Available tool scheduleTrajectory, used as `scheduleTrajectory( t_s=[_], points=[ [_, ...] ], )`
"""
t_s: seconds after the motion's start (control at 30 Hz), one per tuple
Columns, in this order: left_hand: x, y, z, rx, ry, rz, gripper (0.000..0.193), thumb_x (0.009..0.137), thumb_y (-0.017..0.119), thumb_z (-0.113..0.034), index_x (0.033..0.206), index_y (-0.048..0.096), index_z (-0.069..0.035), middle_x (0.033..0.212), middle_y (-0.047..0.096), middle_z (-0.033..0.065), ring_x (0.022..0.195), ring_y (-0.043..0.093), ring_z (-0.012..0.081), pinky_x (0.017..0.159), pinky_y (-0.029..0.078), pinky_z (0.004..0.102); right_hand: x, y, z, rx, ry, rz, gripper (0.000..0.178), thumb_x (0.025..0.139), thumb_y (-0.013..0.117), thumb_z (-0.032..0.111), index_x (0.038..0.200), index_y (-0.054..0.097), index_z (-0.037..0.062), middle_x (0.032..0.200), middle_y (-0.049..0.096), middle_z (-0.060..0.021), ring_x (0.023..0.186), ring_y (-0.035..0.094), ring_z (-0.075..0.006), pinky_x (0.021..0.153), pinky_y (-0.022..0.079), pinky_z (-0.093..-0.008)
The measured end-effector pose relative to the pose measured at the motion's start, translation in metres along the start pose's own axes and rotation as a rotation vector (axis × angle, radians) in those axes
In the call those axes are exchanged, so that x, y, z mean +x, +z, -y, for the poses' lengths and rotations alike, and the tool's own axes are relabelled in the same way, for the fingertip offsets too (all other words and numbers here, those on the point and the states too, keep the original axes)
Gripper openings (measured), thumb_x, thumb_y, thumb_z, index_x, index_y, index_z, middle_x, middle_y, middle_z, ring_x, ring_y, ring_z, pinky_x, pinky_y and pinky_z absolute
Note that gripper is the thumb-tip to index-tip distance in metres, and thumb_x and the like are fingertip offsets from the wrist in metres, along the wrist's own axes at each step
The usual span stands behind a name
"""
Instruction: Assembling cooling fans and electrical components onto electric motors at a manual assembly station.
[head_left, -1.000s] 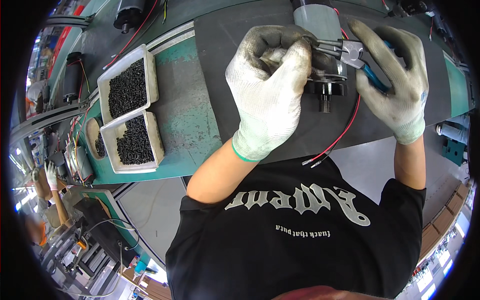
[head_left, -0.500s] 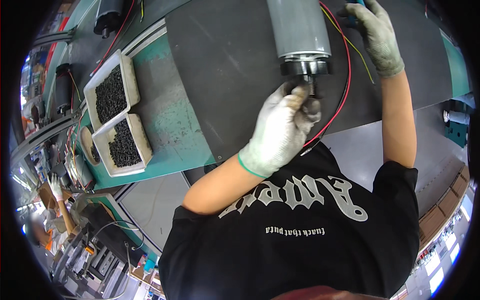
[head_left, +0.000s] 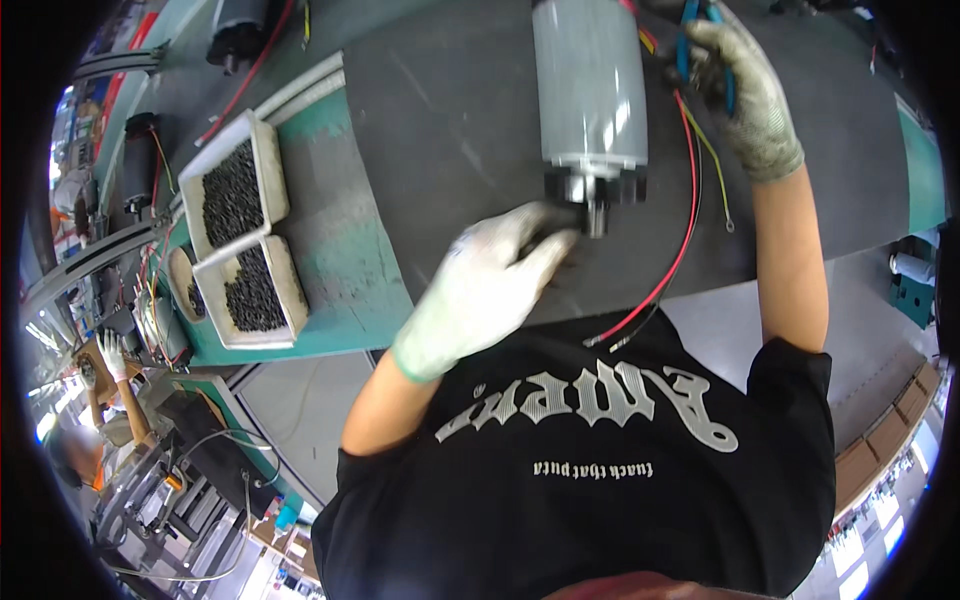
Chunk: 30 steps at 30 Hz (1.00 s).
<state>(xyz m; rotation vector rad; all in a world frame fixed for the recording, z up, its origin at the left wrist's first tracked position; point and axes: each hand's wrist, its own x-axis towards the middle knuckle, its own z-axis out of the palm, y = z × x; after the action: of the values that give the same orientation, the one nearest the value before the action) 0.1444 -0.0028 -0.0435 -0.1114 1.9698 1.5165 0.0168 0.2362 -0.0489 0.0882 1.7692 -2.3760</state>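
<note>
A grey cylindrical motor (head_left: 592,95) lies on the dark mat with its black end cap and short metal shaft (head_left: 597,218) toward me. My left hand (head_left: 485,285), in a white glove, is beside the shaft with thumb and forefinger apart; its fingertips are partly blurred and I see nothing between them. To the right of the motor, my gloved right hand (head_left: 745,95) holds a pair of blue-handled pliers (head_left: 684,50), whose jaws are hidden. Red, black and yellow-green wires (head_left: 690,200) trail from near that hand; the red and black ones reach the table's front edge.
Two white bins (head_left: 277,180) of small black parts stand at the left, with a round dish (head_left: 183,285) beside them. More motors (head_left: 238,30) lie at the far left. Another person's gloved hand (head_left: 112,352) shows at lower left. Cardboard boxes (head_left: 885,430) line the floor at right.
My left hand has come off the shaft and moved left, its fingers parting. The motor's shaft end sits lower in view. More of the blue pliers shows in my right hand.
</note>
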Motion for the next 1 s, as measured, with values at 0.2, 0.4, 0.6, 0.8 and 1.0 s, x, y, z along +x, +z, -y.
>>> scheduleTrajectory(
  t_s=[0.2,0.4,0.6,0.8,1.0],
  points=[
    [0.072,-0.043,-0.054,0.366,0.460,-0.672,0.049,0.089,0.057,-0.041,0.104,0.060,0.005,0.100,0.064,0.0282,0.101,0.061,0.0412,0.089,0.047,0.0439,0.020,-0.017,-0.009,0.338,0.291,0.324,0.031,0.091,0.053,0.016,0.117,0.059,0.0013,0.084,0.065,-0.0033,0.068,0.061,-0.0107,0.069,0.055,-0.0283],
    [0.131,-0.018,-0.090,0.451,0.204,-0.598,0.079,0.083,0.056,-0.058,0.116,0.051,0.014,0.114,0.059,0.0332,0.112,0.057,0.0419,0.098,0.044,0.0429,0.023,-0.024,-0.021,0.456,0.213,0.280,0.034,0.088,0.052,0.021,0.117,0.058,0.0036,0.096,0.068,-0.0112,0.079,0.068,-0.0264,0.070,0.056,-0.0418],
    [0.053,-0.007,-0.119,0.272,0.449,-0.792,0.066,0.074,0.076,-0.042,0.113,0.057,0.008,0.104,0.066,0.0238,0.097,0.066,0.0296,0.085,0.051,0.0356,-0.034,-0.008,0.055,0.064,-0.140,0.399,0.049,0.079,0.063,0.029,0.116,0.049,0.0002,0.089,0.059,-0.0107,0.072,0.060,-0.0243,0.069,0.046,-0.0356],
    [0.014,-0.003,-0.079,0.303,1.146,-0.633,0.095,0.056,0.084,-0.028,0.133,0.039,0.006,0.114,0.061,0.0189,0.103,0.063,0.0285,0.091,0.050,0.0387,-0.096,-0.001,0.133,-0.858,-0.571,0.733,0.047,0.060,0.063,0.023,0.098,0.064,-0.0054,0.104,0.063,-0.0300,0.084,0.067,-0.0313,0.067,0.055,-0.0353],
    [0.013,0.001,-0.081,0.179,1.348,-0.529,0.097,0.045,0.084,-0.023,0.128,0.042,0.003,0.119,0.056,0.0205,0.103,0.060,0.0286,0.091,0.050,0.0407,-0.107,0.057,0.178,-1.419,-0.690,0.378,0.061,0.052,0.055,0.012,0.109,0.066,-0.0061,0.094,0.061,-0.0178,0.081,0.063,-0.0279,0.074,0.051,-0.0367]
  ],
)
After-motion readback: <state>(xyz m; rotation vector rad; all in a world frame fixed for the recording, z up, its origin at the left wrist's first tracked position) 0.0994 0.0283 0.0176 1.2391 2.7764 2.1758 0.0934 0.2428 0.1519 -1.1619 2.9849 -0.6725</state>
